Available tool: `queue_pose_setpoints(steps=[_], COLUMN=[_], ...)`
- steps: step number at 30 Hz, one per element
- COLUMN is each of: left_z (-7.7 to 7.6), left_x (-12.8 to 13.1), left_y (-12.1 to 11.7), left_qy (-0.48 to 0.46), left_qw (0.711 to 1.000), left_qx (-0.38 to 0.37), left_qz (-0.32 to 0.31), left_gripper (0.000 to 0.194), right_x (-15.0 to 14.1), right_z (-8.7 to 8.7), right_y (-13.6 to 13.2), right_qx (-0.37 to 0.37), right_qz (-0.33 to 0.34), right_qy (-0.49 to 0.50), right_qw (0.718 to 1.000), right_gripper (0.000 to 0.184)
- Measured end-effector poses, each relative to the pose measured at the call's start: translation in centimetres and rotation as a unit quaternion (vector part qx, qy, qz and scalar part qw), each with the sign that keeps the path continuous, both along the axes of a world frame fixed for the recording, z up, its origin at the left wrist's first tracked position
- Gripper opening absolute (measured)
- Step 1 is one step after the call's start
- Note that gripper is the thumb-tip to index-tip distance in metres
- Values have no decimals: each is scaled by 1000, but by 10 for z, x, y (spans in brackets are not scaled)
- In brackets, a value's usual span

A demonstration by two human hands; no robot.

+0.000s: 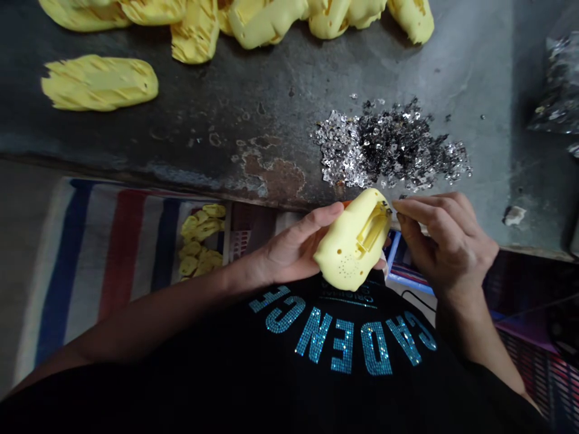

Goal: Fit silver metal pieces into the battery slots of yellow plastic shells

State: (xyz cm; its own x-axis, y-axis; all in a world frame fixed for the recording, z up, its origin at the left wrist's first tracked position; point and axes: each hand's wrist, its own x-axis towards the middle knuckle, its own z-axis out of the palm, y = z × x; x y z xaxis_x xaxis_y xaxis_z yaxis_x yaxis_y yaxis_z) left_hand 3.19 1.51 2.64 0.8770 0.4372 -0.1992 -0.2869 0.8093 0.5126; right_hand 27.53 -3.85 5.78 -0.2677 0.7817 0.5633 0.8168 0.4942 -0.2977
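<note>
My left hand (301, 244) is wrapped round a yellow plastic shell (348, 265) with small speaker holes and a long battery slot facing up. Dark metal clips (386, 208) show at the slot's far end. There, beside the shell's edge, my right hand (446, 241) pinches thumb and forefinger together; whatever lies between the fingertips is too small to make out. On the worktable just beyond both hands lies a heap of small shiny metal clips (393, 144).
More yellow shells (271, 21) line the table's far side, with a single shell (99, 83) at the left. A clear bag of metal pieces (561, 84) sits at the right. Below the table edge are a striped sheet (120, 253) and a box of yellow parts (201, 241).
</note>
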Motion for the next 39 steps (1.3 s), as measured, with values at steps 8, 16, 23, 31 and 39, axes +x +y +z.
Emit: queue_pose_setpoints(steps=[8, 16, 23, 31, 39], left_z=[-1, -5, -5, 1, 4], left_x=[-3, -8, -8, -8, -12], left_y=[-1, -3, -10, -17, -24], left_qy=[3, -6, 14, 60, 69], left_qw=[1000, 1000, 996, 990, 987], left_qx=[0, -7, -22, 9, 23], left_qz=[11, 24, 90, 125, 140], left_gripper=[97, 90, 82, 82, 77], right_x=[-10, -14, -15, 0, 10], right_z=[6, 1, -4, 5, 13], right_y=[-5, -9, -11, 4, 25], right_qx=[5, 13, 25, -114, -314], right_qz=[7, -7, -4, 22, 108], right_qy=[-36, -17, -4, 164, 272], right_qw=[999, 1000, 1000, 980, 903], right_gripper=[50, 50, 45, 31, 33])
